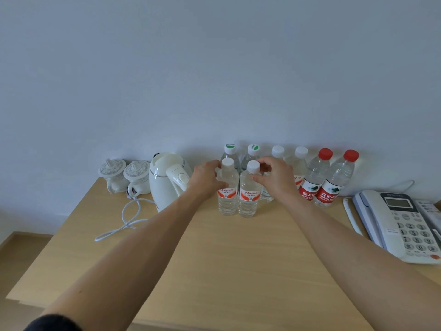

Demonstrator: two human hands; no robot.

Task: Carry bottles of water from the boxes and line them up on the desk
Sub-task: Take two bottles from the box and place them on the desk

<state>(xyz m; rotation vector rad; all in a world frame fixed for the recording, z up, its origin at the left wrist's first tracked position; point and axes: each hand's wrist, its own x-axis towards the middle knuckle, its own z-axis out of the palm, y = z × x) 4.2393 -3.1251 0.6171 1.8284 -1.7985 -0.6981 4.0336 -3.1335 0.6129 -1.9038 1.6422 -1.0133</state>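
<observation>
Head view: a light wooden desk (214,271) stands against a pale wall (214,68), and a white kettle (167,180) sits toward its back left; all places below are given from that kettle.

Just right of the kettle stand two upright bottles with white caps and orange-red labels, side by side and touching or nearly so: the left front bottle (227,187) and the right front bottle (249,189). The left hand (206,180) is wrapped round the left front bottle's shoulder, fingers curled behind it, thumb at the front. The right hand (276,177) pinches the right front bottle at its neck, thumb just under the cap, fingers curled by the cap.

Behind these, farther from the kettle's handle and close to the wall, runs a row of bottles: two green-capped bottles (230,151), then two white-capped bottles (290,156) partly hidden by the right hand, then two red-capped bottles (329,180) with red labels.

Left of the kettle, two lidded white cups (124,175) stand together by the wall. The kettle's white cord (126,218) loops on the desk in front of it. Far right of the kettle, at the desk's edge, lies a grey-white phone (401,225).
</observation>
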